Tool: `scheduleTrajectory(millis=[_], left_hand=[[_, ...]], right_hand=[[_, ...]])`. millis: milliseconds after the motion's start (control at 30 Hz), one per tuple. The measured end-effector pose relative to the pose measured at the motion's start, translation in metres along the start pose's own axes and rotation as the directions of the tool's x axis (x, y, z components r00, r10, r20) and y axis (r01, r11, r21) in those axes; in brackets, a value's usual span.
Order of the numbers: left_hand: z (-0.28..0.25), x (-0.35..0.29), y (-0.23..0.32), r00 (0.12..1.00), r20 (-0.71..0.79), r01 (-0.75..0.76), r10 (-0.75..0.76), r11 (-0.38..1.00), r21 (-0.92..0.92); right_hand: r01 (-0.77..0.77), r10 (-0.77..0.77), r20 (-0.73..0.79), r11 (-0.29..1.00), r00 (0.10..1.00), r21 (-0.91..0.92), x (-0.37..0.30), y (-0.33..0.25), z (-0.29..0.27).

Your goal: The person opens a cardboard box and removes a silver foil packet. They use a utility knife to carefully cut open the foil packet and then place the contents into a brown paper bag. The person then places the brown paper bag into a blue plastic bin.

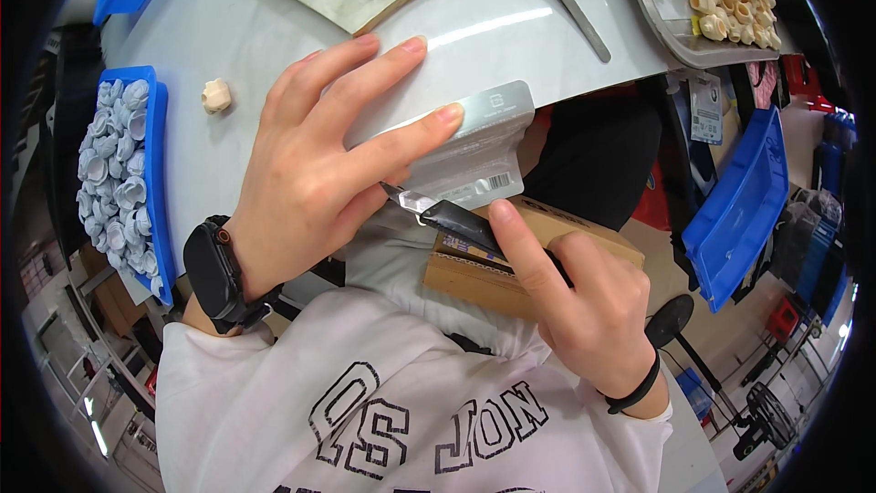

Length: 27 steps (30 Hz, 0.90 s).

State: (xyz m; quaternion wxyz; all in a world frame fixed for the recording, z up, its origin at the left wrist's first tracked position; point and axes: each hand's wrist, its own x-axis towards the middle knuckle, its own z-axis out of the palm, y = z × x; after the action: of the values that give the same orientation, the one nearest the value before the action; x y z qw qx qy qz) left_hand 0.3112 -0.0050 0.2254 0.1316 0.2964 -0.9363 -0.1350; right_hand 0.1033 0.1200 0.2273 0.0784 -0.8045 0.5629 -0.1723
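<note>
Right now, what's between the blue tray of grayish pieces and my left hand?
In the head view, one small cream piece lies on the white table between the blue tray and your left hand.

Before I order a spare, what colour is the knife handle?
The knife handle is black, clearest in the head view.

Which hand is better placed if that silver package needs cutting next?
Probably the right hand: it holds the knife, while the left hand has its fingers on the silver package.
</note>
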Motion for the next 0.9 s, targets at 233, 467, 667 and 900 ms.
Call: scheduleTrajectory(millis=[233,467,667,900], left_hand=[[0.002,-0.001,-0.002,1.0,-0.016,-0.011,0.011,1.0,0.005],[0.002,-0.001,-0.002,1.0,-0.015,-0.011,0.011,1.0,-0.006],[0.002,-0.001,-0.002,1.0,-0.022,-0.013,0.012,1.0,-0.012],[0.003,-0.001,-0.002,1.0,-0.026,-0.017,0.017,1.0,0.006]], right_hand=[[0.039,-0.039,-0.002,0.998,0.999,0.048,0.007,-0.002,0.005],[-0.008,0.008,0.056,1.0,0.998,0.0,0.011,-0.01,0.002],[-0.002,0.003,0.025,0.999,1.0,-0.04,0.01,-0.012,0.005],[0.015,-0.015,0.001,0.996,1.0,-0.085,0.009,-0.011,0.008]])
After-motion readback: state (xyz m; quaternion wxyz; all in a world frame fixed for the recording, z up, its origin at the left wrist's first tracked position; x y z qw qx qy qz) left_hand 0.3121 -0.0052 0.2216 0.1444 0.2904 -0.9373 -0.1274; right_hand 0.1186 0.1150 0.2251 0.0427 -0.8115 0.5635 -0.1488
